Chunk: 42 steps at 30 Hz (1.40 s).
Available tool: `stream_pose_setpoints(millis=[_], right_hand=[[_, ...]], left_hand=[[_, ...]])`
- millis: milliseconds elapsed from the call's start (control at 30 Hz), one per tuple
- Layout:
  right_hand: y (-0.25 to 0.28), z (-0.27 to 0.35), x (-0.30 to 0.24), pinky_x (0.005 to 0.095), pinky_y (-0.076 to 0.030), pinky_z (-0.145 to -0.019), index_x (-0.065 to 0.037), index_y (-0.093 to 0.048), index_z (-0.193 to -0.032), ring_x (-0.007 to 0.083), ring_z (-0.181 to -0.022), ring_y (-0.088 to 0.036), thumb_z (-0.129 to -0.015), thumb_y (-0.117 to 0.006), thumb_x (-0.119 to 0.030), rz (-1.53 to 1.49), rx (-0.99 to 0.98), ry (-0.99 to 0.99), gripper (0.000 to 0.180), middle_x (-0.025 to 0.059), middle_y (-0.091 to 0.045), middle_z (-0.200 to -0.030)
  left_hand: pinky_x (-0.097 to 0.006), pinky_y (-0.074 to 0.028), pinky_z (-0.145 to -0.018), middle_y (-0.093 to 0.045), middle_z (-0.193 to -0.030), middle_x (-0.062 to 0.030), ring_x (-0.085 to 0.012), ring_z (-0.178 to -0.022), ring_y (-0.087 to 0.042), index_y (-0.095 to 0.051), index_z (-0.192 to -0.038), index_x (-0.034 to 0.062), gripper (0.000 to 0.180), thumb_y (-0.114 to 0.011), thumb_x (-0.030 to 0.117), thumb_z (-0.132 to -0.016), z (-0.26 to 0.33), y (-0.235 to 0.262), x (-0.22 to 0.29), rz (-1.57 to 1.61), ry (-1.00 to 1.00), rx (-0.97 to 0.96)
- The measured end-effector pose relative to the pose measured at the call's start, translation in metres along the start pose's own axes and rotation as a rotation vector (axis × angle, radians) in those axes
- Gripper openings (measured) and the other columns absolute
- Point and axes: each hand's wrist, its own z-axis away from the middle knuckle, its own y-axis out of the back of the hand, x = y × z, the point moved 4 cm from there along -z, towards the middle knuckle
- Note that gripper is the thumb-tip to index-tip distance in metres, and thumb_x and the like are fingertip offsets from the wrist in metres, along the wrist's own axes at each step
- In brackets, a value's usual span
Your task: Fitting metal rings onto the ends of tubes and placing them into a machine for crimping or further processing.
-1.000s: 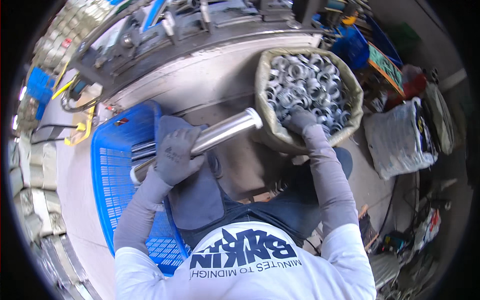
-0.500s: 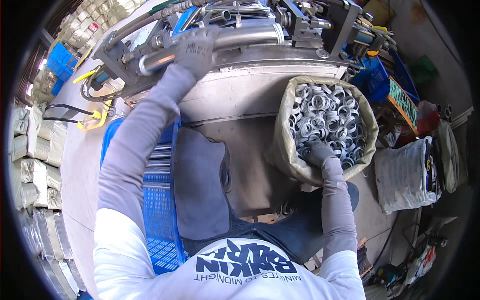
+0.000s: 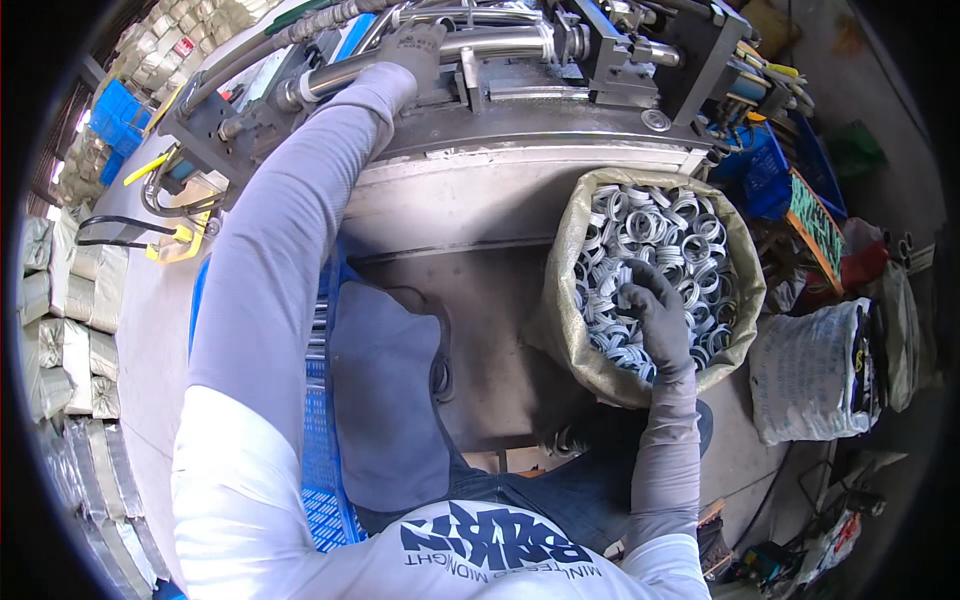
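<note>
My left hand (image 3: 418,45), in a grey glove, reaches far up and rests on a shiny metal tube (image 3: 490,42) lying in the machine (image 3: 640,60) at the top of the view. My right hand (image 3: 655,310), also gloved, is down inside a woven sack (image 3: 565,320) full of several metal rings (image 3: 650,225); its fingers are curled among the rings, and I cannot make out whether it holds one.
A blue plastic crate (image 3: 318,440) stands at my left, mostly behind my arm. Black hoses and yellow fittings (image 3: 170,235) hang left of the machine. A white tied sack (image 3: 810,370) and blue crates (image 3: 775,170) sit at the right. Stacked sacks (image 3: 60,330) line the far left.
My left hand has lifted the metal tube from near the blue crate up into the machine and now lies on it there. The right hand stays in the ring sack.
</note>
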Motion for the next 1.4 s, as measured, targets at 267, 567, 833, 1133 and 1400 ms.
stream_pose_setpoints(millis=[267,567,833,1133,1400], right_hand=[[-0.01,0.013,-0.015,0.0327,-0.059,-0.091,0.003,-0.054,-0.149,0.0155,-0.11,-0.065,-0.104,-0.06,-0.027,-0.397,0.012,-0.017,0.055,0.01,-0.065,-0.136],[-0.006,0.012,0.018,0.0367,-0.055,-0.101,-0.001,-0.056,-0.145,0.0243,-0.13,-0.059,-0.105,-0.057,-0.012,0.017,0.005,0.236,0.042,0.0131,-0.059,-0.145],[-0.008,0.032,0.01,0.0403,-0.054,-0.108,0.003,-0.05,-0.147,0.0286,-0.131,-0.063,-0.096,-0.064,0.003,0.98,0.167,0.404,0.053,0.0196,-0.061,-0.145],[-0.071,0.05,-0.03,0.0501,-0.048,-0.113,0.001,-0.05,-0.151,0.0352,-0.136,-0.057,-0.101,-0.058,-0.031,-0.211,0.1,-0.027,0.06,0.0208,-0.06,-0.145],[-0.124,0.049,-0.015,0.0382,-0.063,-0.074,-0.002,-0.059,-0.14,0.0311,-0.089,-0.075,-0.108,-0.05,-0.049,-0.985,-0.071,-0.34,0.057,0.0237,-0.074,-0.111]], left_hand=[[-0.047,-0.053,-0.084,-0.068,-0.099,-0.011,-0.0296,-0.093,-0.065,-0.072,-0.11,0.0056,0.035,-0.066,0.014,-0.077,0.157,0.002,0.056,0.131,-0.355,0.45],[-0.049,-0.053,-0.1,-0.072,-0.122,-0.0185,-0.0336,-0.114,-0.068,-0.073,-0.117,0.0107,0.029,-0.06,0.021,-0.093,0.514,-0.175,-0.166,0.356,0.575,-0.173],[-0.044,-0.057,-0.096,-0.077,-0.12,-0.0116,-0.0301,-0.114,-0.073,-0.077,-0.118,0.0161,0.029,-0.062,0.024,-0.096,0.664,-0.351,-0.084,0.099,0.262,-0.868],[-0.046,-0.055,-0.098,-0.075,-0.122,-0.0147,-0.0323,-0.116,-0.071,-0.077,-0.12,0.0152,0.039,-0.067,0.044,-0.095,0.815,-0.504,-0.011,0.777,0.617,-1.091],[-0.044,-0.054,-0.096,-0.076,-0.118,-0.0134,-0.0338,-0.106,-0.072,-0.069,-0.128,0.0062,0.032,-0.068,0.02,-0.099,0.731,-0.363,-0.049,1.25,0.824,-0.462]])
